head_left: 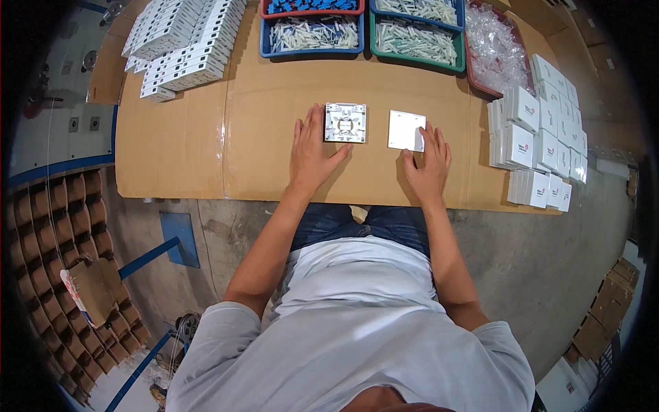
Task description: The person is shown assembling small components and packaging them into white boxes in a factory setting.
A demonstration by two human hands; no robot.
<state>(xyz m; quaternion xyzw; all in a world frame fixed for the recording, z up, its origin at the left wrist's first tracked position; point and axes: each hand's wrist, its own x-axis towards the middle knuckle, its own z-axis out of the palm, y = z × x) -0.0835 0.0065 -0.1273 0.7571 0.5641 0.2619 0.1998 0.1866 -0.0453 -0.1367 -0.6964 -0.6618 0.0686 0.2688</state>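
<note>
An open square white plastic box (345, 123) lies on the cardboard-covered table in front of me, its moulded inside with a ring in the middle facing up. Along its left side my left hand (312, 156) rests with fingers stretched out and the thumb at the lower edge. To the right, apart from the box, a flat square white cover plate (405, 130) lies on the cardboard. My right hand (429, 165) is at its lower right corner, fingers spread, fingertips at the right edge and thumb just below. Neither hand lifts anything.
Stacked white boxes (192, 48) stand at the far left, stacks of white covers (542, 130) at the right. Along the back are a blue tray (312, 53) and a green tray (419, 60) of small pale parts, blue pieces (312, 5), and a red tray of clear plastic bags (495, 51).
</note>
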